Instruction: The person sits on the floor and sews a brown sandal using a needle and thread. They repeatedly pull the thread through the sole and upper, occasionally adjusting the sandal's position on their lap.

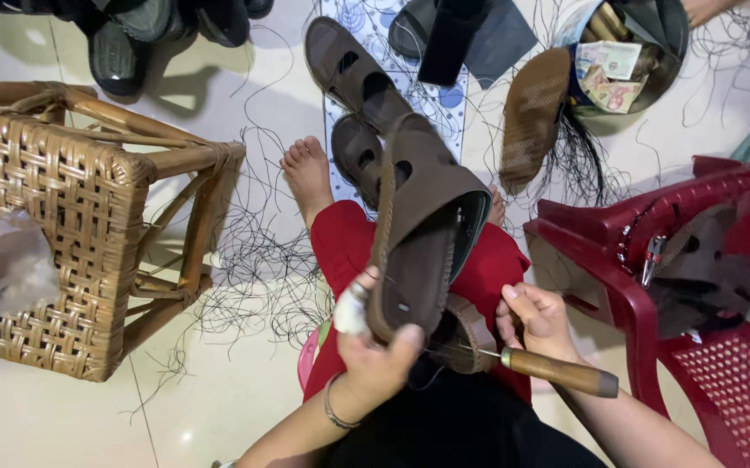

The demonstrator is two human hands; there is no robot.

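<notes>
Now your left hand (373, 351) is clamped around the heel end of a brown sandal (423, 234), thumb pressed across the sole edge and a white wrap on one finger. Your right hand (535, 316) is closed on the wooden handle of an awl (557, 371), whose metal tip reaches left to the sandal's heel rim, just beside your left thumb. You hold the sandal over your lap, above the red cloth (349, 238) on your knees, tilted on its side so the insole faces left and its dark underside edge faces right. Its long axis runs from your hands up and away, with the toe pointing toward the floor ahead and the heel nearest you. Beyond the toe, two more brown sandals (353, 74) lie on a patterned mat (444, 100), and your bare foot (307, 173) rests on the tiled floor (45, 416) among loose black threads (254, 260). A woven cane stool (54, 225) stands to your left, a red plastic chair (704, 312) carrying sandal parts to your right, and a round tin (631, 56) farther off.
</notes>
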